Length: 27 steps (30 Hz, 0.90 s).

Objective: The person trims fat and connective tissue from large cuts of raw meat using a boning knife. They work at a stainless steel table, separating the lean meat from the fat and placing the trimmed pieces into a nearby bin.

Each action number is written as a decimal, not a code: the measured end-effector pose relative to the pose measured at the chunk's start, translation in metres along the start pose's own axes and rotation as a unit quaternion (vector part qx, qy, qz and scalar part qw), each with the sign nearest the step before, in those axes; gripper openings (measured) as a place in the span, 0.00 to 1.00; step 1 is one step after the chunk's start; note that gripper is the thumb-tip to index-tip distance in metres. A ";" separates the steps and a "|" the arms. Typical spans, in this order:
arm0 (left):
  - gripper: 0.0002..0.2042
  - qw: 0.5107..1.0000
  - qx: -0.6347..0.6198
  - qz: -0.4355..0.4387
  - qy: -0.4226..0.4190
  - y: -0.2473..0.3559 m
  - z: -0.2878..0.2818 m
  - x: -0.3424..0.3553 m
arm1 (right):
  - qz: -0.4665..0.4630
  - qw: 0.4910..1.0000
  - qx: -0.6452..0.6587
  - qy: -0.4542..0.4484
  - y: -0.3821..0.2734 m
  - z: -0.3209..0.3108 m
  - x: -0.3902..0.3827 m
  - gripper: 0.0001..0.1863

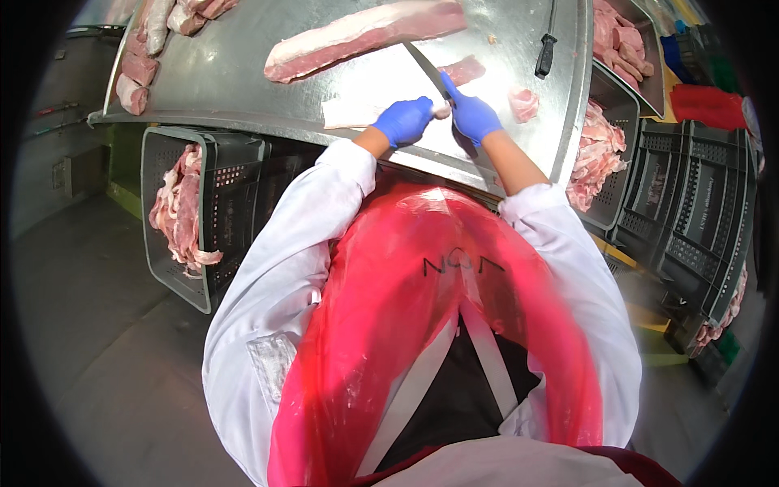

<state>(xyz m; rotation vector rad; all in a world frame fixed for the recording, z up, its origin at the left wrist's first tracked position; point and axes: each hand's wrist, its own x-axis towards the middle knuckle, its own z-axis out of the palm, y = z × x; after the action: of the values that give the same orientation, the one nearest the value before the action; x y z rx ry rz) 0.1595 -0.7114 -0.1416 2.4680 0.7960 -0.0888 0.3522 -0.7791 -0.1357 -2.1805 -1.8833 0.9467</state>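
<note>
Right hand (477,118) grips knife (424,62); left hand (405,122) holds meat (441,110).

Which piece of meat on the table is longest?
The long pink slab with a white fat layer, beyond the blue-gloved right hand; the others on the steel table look shorter.

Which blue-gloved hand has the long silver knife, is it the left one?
No, the long silver knife is in the blue-gloved right hand, its blade pointing toward the long pink-and-white slab of meat.

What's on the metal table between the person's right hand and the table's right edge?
In the head view, a small pale pink piece of meat lies between the right hand and that edge of the table.
</note>
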 end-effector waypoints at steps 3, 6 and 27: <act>0.13 0.957 -0.041 0.105 0.267 -0.033 -0.034 -0.010 | -0.007 1.000 0.024 0.003 0.022 0.006 -0.026 0.40; 0.13 0.949 -0.091 0.141 0.265 0.012 -0.132 -0.015 | -0.023 0.997 0.068 0.004 0.041 0.014 -0.072 0.39; 0.37 0.983 0.013 -0.133 0.127 0.165 0.059 0.151 | 0.234 0.836 0.367 0.333 0.128 0.058 -0.338 0.40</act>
<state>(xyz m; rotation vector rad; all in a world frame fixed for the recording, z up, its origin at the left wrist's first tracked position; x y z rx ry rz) 0.3816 -0.7747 -0.1466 2.4137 1.2390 0.1216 0.4195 -1.1379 -0.1135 -2.0586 -0.5408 0.6486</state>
